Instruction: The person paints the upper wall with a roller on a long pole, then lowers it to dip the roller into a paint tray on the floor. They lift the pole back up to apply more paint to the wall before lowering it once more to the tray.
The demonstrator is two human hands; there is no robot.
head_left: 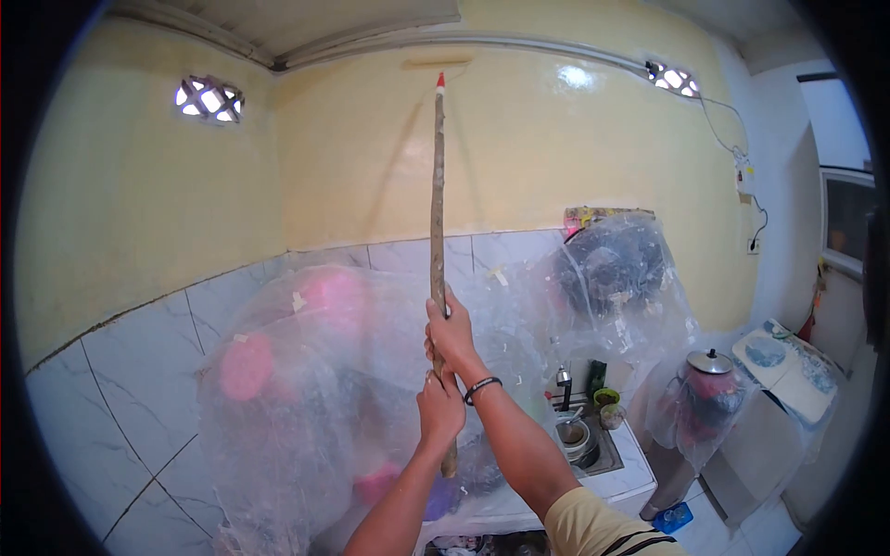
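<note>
With fingers curled closed, right hand (451, 332) above left hand (439, 408), around a long, knobbly brown wooden pole (438, 204), upright mid-scene, below a tan, cylindrical paint roller (440, 63) at the far yellow wall (352, 139). Liable, if swayed by top weight, to smear the pale, slender pipe (547, 44) or drip past clear plastic sheeting (278, 445) into the uncovered metal sink (608, 456), near right.

Yellow-painted walls (575, 139), marble-look tiles (139, 343) fitted below.
Daylight admitted through vent blocks (210, 99); counter (371, 435) sheeted in plastic.
</note>
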